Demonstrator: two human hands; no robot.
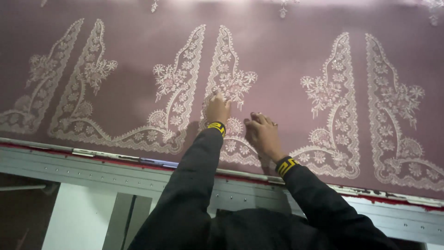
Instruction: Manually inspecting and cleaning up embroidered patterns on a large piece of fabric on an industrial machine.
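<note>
A mauve fabric (277, 60) lies stretched flat over a frame, with several white floral embroidered neckline patterns across it. My left hand (217, 109) reaches out onto the central embroidered motif (231, 83), fingertips pressing on the stitching. My right hand (262, 134) rests just to the right of it, fingers curled down on the cloth, a ring on one finger. Both arms wear black sleeves with yellow-patterned cuffs (286, 165). Neither hand holds anything that I can see.
A grey metal frame rail (92, 169) with a red strip runs along the near edge of the fabric. Further embroidered panels lie at the left (83, 92) and right (393, 115). Below the rail are a white panel (78, 217) and dark gaps.
</note>
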